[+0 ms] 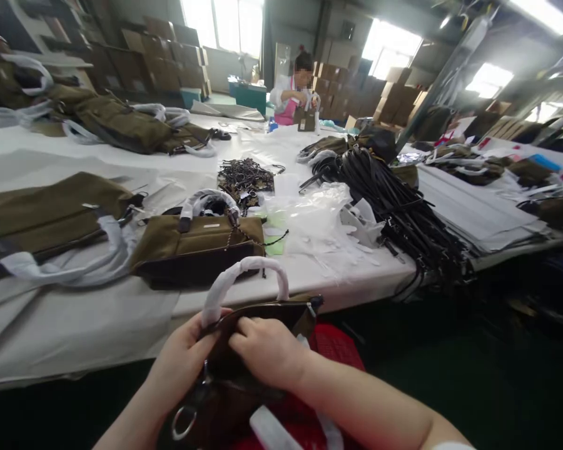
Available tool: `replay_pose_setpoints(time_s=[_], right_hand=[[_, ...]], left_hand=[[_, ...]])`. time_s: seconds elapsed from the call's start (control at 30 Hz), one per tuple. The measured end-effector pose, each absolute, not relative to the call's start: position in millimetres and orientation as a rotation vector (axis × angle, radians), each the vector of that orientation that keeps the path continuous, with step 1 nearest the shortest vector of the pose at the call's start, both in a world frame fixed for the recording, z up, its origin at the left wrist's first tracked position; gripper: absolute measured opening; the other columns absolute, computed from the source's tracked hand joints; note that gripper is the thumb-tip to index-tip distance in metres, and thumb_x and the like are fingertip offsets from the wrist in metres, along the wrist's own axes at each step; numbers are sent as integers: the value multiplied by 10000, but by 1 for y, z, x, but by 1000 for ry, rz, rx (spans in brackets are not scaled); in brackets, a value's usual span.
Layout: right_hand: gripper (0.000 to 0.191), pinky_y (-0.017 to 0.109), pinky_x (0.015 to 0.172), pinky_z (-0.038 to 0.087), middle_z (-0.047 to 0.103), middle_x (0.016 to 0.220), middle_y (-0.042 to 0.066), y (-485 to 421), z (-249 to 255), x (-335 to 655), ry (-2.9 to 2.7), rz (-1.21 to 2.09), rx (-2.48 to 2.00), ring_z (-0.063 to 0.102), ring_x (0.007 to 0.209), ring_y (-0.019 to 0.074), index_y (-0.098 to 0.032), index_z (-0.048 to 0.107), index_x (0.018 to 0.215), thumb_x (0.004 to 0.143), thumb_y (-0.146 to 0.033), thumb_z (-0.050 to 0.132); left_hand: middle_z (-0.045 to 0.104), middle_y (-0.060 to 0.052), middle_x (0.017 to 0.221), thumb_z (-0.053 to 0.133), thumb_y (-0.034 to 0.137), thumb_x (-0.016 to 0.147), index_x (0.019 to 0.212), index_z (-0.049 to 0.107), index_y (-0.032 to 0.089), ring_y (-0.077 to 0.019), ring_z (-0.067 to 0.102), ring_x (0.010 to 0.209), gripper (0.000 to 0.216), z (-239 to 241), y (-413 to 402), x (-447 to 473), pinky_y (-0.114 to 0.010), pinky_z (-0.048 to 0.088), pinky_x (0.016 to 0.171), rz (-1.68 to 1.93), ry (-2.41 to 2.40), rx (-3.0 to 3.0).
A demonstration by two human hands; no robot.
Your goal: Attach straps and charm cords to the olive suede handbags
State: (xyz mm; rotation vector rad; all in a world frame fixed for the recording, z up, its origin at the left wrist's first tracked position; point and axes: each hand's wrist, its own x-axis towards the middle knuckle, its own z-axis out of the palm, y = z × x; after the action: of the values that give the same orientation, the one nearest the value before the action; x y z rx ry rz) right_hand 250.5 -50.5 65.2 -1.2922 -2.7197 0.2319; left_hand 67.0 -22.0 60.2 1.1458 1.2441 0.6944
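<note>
An olive and dark handbag [216,409] with a white-wrapped handle [244,267] stands tilted in front of me, its zipped top gaping. My left hand [181,353] pinches the left rim beside the handle's base, thumb over the edge. Just inside the mouth is my right hand [272,351], its fingers curled and closed against the inner side; what they hold, if anything, is hidden. A metal ring [184,423] hangs at the bag's near left end. Below the bag shows a red surface [338,347].
On the white table [309,275] lie a similar handbag [197,247], olive bags at left, a heap of dark cords [246,181], clear plastic [309,215] and a bundle of black straps [389,194]. Across the table a person [293,94] handles another bag.
</note>
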Motion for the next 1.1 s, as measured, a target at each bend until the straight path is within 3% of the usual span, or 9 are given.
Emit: replay_pose_setpoints(time_s=[0.5,0.63,0.73,0.9,1.1], right_hand=[[193,271,597,474,730,897,50,-52,60,253,-2713,665,-1341,674,725,194,-193,675,1040,929,-260,531],[196,271,598,466,747,817,53,-57,85,258,-2746,764,-1300,675,676,197,-175,703,930,906,-314,567],[147,230,648,471,747,822,22,-55,120,278,-2512,818,-1078,672,701,150,-188,706,876,899,-276,591],[231,214,617,469,697,723,5,1,142,326,-1810,488,-1345,617,602,116,-185,672,848,955,-319,516],[216,252,826,479,723,1078,50,95,75,338,-2229,242,-1941,671,913,172,-200,692,1073,883,-216,592]], left_hand=[[761,-49,1002,540,313,782,1066,704,183,-265,687,935,353,76,-26,78,-306,529,844,677,1357,1571],[765,-44,961,536,291,763,1069,708,180,-266,692,930,368,76,-23,77,-298,541,827,663,1332,1561],[766,-44,925,552,306,763,1076,707,177,-268,698,911,372,74,-18,73,-306,555,809,648,1282,1494],[753,-37,973,524,275,794,1000,727,208,-245,689,940,297,77,-26,68,-309,518,910,627,1269,1550],[741,-26,984,455,175,792,975,725,241,-218,672,943,332,85,-53,77,-271,512,860,569,1187,1597]])
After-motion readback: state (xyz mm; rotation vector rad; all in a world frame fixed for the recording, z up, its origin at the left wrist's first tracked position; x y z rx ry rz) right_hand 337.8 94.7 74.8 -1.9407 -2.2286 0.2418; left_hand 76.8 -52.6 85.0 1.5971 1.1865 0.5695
